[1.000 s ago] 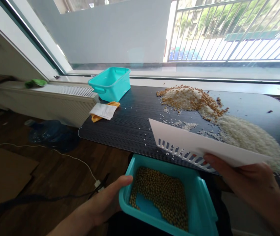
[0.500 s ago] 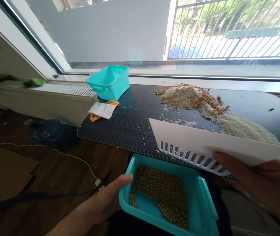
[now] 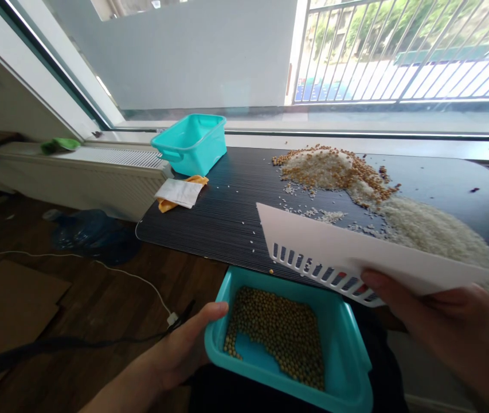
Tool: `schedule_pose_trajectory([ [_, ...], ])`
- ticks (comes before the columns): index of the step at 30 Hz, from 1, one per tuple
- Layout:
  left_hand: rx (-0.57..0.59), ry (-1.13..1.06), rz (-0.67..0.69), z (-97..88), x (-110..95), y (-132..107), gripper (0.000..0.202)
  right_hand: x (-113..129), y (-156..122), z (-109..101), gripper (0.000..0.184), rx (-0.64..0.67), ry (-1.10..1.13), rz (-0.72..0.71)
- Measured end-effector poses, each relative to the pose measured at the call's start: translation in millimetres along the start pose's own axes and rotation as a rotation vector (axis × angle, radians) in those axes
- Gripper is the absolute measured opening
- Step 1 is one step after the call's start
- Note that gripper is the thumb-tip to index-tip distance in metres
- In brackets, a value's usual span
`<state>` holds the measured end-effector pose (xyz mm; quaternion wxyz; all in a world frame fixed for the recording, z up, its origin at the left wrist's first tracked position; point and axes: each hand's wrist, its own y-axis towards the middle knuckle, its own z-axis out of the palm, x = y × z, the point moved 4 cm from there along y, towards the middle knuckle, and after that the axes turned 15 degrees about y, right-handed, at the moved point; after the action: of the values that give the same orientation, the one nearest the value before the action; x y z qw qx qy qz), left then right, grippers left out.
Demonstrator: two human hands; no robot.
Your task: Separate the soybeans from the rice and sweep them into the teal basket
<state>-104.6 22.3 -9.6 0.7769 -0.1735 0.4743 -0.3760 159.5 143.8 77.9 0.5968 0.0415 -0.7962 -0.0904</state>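
Note:
My left hand (image 3: 188,338) grips the left rim of a teal plastic basin (image 3: 351,355), its thumb on the edge and its fingers hidden behind the wall. Greenish-brown dried peas or beans (image 3: 278,327) cover much of the basin floor, with a bare blue patch near the front left. Held in my right hand (image 3: 437,315) is a white flat plastic piece with a row of slots (image 3: 339,246), tilted over the table's front edge. Beyond it lies a heap of white rice (image 3: 437,223), and farther back a mound of rice mixed with brown grains or beans (image 3: 325,166).
An identical-looking teal basin (image 3: 201,143) stands at the table's back left. Near it, a folded white cloth (image 3: 179,192) lies over something orange. Loose rice grains dot the dark table (image 3: 218,218). A large blue water bottle (image 3: 93,235) and a white cable (image 3: 132,278) lie on the floor.
The slotted white piece and my right hand have shifted slightly left, uncovering more of the rice heap. The basin in my left hand has also moved a little left.

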Motion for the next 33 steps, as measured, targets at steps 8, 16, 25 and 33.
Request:
schedule_pose_trajectory([
  [8, -0.002, -0.007, -0.018, -1.4, 4.2, -0.4, 0.060, 4.0, -10.8, 20.7, 0.010, 0.370, 0.128, -0.114],
  [16, 0.004, -0.054, 0.009, 0.2, 8.3, 8.0, 0.064, 16.3, -12.7, 84.1, 0.024, 0.257, 0.201, -0.224],
  [25, -0.192, -0.024, -0.049, -20.2, 16.4, -1.9, 0.076, -4.4, -15.4, 103.0, 0.034, 0.274, 0.197, -0.073],
  [33, -0.064, -0.086, -0.047, -8.7, 18.5, 7.5, 0.066, -17.5, 6.3, 45.5, 0.030, 0.028, 0.074, 0.010],
])
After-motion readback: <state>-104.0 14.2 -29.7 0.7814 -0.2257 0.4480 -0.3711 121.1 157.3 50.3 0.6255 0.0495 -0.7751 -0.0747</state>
